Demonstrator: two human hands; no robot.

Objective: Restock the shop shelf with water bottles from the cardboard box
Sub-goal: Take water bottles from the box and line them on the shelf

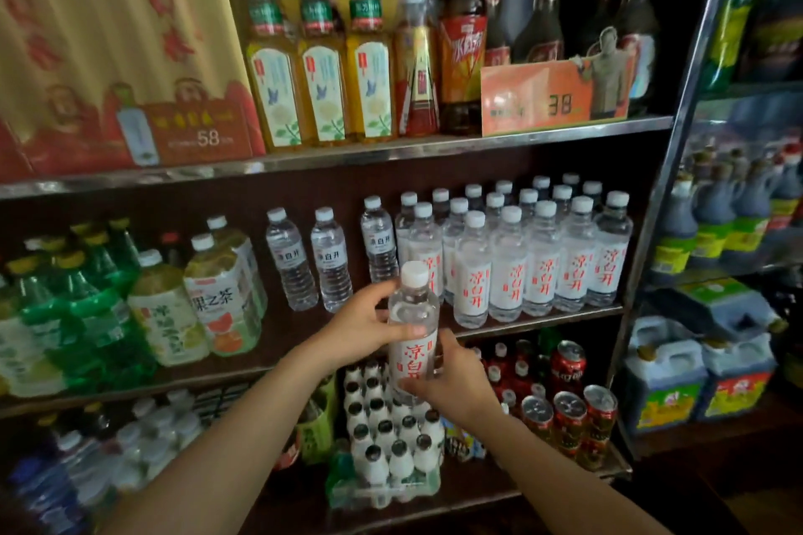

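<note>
Currently a water bottle point(413, 330) is held upright by both hands, left hand point(373, 326) curled round its shoulder, right hand point(452, 374) round its base, just before the white-labelled row point(534, 265) (label outward); it should be lowered gently beside that row's leftmost bottle.

Dim shop interior, soft wide-angle view with blur toward the edges

Light is low and even, seemingly from in front of the shelving, leaving the back of the shelves in deep shadow. The metal shelf edge point(434, 146) carries a pale glare streak, and can tops point(569, 404) at the lower right catch small highlights. The centre is fairly sharp (label characters on the water bottle point(413, 343) can be read), while the green bottles point(65, 308) at far left and the jugs point(695, 378) at far right smear. Straight shelf lines bow and tilt outward at the frame borders.
</note>
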